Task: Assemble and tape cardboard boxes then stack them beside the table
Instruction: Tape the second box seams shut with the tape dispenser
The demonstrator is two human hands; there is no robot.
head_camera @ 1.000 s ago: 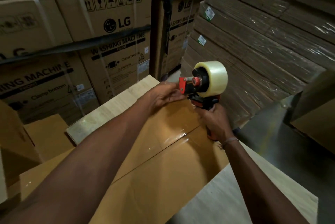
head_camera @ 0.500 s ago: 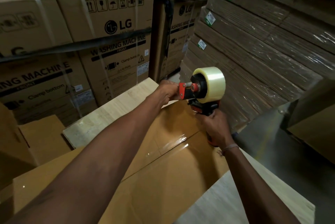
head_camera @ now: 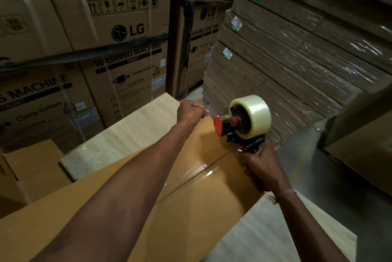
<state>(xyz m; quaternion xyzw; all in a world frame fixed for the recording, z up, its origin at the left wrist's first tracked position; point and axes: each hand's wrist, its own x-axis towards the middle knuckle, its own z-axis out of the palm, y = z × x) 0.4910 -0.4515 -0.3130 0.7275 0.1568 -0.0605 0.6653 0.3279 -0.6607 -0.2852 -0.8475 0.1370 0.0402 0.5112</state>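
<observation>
Taping a cardboard box (head_camera: pixel 191 208) on the wooden table (head_camera: pixel 127 138)

Right hand (head_camera: pixel 263 168) grips the tape dispenser (head_camera: pixel 244 123) at the box's far edge; left hand (head_camera: pixel 191 111) pinches clear tape beside it. Behind: "LG WASHING MACHINE" cartons (head_camera: pixel 118 49), wrapped flat cardboard stacks (head_camera: pixel 297 60).

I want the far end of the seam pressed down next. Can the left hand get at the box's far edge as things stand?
Probably yes. The left hand is already at the far edge of the box, pinching what looks like the tape's free end, with nothing between them; the tape dispenser sits off to its right.

ahead: stacked cartons (head_camera: pixel 118 49) block | right: floor gap (head_camera: pixel 301 155) open
</observation>
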